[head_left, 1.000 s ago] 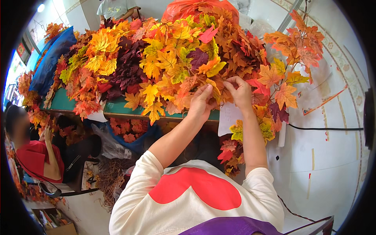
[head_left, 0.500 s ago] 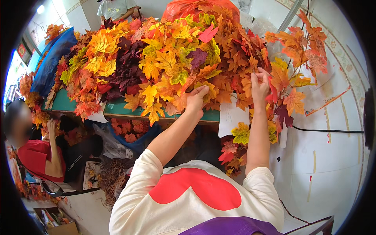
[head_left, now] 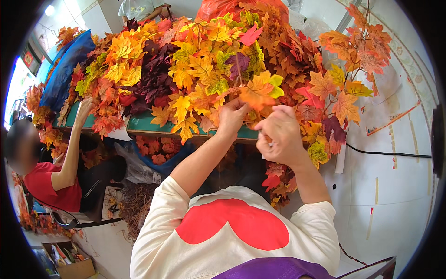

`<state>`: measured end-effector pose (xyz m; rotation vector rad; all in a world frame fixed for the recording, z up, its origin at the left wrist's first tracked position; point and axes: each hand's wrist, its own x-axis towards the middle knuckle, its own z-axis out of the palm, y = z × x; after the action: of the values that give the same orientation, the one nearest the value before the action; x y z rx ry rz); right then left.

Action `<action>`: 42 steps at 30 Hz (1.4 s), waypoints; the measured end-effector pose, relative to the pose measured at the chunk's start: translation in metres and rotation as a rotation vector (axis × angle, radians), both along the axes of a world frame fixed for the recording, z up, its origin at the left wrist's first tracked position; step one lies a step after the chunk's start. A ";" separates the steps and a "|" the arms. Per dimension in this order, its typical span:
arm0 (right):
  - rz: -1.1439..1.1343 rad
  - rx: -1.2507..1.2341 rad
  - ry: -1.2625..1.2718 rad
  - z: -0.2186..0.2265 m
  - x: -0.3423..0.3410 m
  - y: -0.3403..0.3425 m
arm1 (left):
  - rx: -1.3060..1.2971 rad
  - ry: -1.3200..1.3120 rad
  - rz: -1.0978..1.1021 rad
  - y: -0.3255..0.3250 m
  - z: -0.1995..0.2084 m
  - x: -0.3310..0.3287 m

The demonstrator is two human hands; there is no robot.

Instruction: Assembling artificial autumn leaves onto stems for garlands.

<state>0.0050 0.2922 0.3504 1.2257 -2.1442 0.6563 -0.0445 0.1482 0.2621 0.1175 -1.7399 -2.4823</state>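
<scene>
At the front edge of the bench, my left hand [head_left: 232,120] pinches an orange artificial maple leaf [head_left: 256,94], blurred by motion, with a yellow leaf [head_left: 274,84] just behind it. Close to its right is my right hand [head_left: 281,136], fingers curled closed; whatever is in them is too small or hidden to make out. A large heap of artificial autumn leaves [head_left: 200,67] in yellow, orange and dark purple lies right beyond both hands. Below my right wrist hang yellow and red leaves [head_left: 318,152].
The green bench top [head_left: 146,123] carries the heap. Tall leafy stems [head_left: 355,51] rise at the right. On the left, a co-worker in a red shirt [head_left: 53,183] sits reaching to the leaves. A blue bag [head_left: 67,69], a red bag [head_left: 246,9] and a black cable [head_left: 385,152] are around.
My right hand has come left and down from the leaves at the right, next to my left hand. The orange leaf now stands up between them. The co-worker's arm has stretched up to the bench.
</scene>
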 end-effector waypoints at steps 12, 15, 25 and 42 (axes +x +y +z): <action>-0.123 -0.234 -0.481 -0.032 -0.038 -0.006 | 0.208 0.013 -0.126 -0.019 0.024 0.026; -0.068 -0.274 -0.640 -0.035 -0.037 -0.006 | 0.438 -0.179 -0.226 -0.025 0.026 0.027; 0.020 -0.345 -0.590 -0.025 -0.024 -0.014 | 0.570 -0.214 -0.221 -0.020 0.016 0.026; 0.077 -0.275 -0.553 -0.044 -0.035 -0.010 | 0.489 -0.098 -0.131 -0.020 0.011 0.037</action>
<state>-0.0298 0.2820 0.3066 1.0634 -2.3304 1.4070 -0.0077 0.1281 0.2735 0.1709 -1.1627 -2.9951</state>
